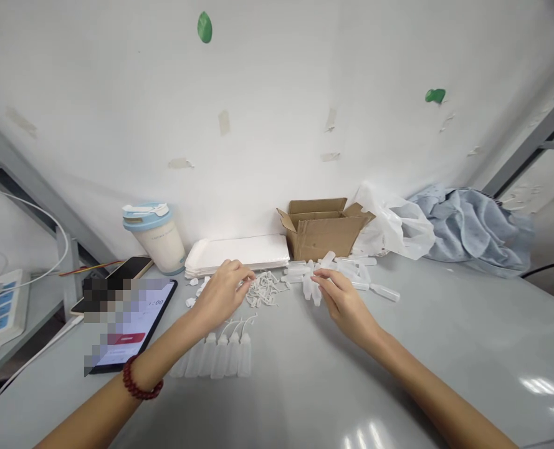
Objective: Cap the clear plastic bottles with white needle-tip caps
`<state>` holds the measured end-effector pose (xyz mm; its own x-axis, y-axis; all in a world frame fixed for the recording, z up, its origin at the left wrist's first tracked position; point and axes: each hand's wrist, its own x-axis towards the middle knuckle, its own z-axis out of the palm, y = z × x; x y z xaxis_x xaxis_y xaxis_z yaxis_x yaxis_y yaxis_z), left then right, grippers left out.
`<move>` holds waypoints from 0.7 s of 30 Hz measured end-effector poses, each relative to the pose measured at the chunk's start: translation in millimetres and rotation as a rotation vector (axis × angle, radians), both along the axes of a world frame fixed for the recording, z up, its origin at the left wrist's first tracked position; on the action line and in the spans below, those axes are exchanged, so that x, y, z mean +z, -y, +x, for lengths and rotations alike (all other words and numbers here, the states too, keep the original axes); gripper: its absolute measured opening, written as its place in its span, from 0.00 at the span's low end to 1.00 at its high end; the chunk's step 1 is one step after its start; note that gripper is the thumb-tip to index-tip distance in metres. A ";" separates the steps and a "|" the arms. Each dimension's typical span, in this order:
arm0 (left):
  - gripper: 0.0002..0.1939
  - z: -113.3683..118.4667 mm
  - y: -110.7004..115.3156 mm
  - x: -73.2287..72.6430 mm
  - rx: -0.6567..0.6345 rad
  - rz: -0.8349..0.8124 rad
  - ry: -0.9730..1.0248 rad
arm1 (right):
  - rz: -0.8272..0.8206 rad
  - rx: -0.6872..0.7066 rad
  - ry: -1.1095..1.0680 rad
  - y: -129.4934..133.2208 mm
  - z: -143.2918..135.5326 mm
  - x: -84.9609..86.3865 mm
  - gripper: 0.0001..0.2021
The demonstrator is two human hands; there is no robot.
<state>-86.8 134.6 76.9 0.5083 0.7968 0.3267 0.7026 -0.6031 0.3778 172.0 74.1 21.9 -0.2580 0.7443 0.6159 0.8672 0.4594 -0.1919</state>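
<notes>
My left hand [226, 292] hovers at the left edge of a heap of thin, bent white plastic tubes [265, 290]. Its thumb and forefinger are drawn together; whatever lies between the tips is too small to make out. On the other side, my right hand [344, 305] has its fingertips closed around a small translucent plastic bottle [310, 288] at the near edge of a loose pile of such bottles [349, 269]. In front of my left wrist lies a row of several bottles [219, 357], some with a bent tube at the top.
Behind the heaps are a stack of white trays or boxes [239, 252], an open cardboard box [326, 237], a plastic bag [393, 227] and blue cloth [477, 227]. A lidded cup [159, 243], a tablet [136, 324] and a phone [118, 280] occupy the left.
</notes>
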 end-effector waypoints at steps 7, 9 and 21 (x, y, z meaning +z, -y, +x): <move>0.10 3.9 28.1 13.0 0.153 -0.106 0.184 | -0.039 -0.042 0.106 1.3 -0.3 3.7 0.24; 0.10 2.6 40.9 9.8 0.186 -0.127 0.244 | -0.044 -0.082 0.120 0.0 3.7 7.8 0.25; 0.07 -7.2 77.9 -13.4 0.083 -0.040 0.278 | -0.459 -0.782 0.214 1.4 84.5 29.6 0.09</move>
